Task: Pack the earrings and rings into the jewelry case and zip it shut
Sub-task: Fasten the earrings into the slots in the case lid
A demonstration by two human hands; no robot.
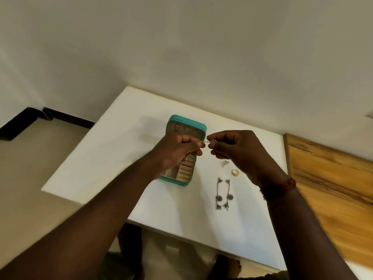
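Note:
The teal jewelry case (186, 122) lies open on the white table (113, 142), its beige lining and ring rolls showing. My left hand (177, 150) hovers over the case and hides its middle. My right hand (240, 152) is just to the right. Both pinch the ends of a thin silver earring (210, 141) held between them above the table. On the table to the right of the case lie a small silver ring (224, 163), a gold ring (235, 172) and a pair of long dangling earrings (224, 194) with dark flowers.
A wooden surface (331, 178) adjoins the table on the right. The wall runs along the table's far edge. Beige floor and a dark skirting (68, 118) are at the left. The person's feet (228, 265) show below the table's near edge.

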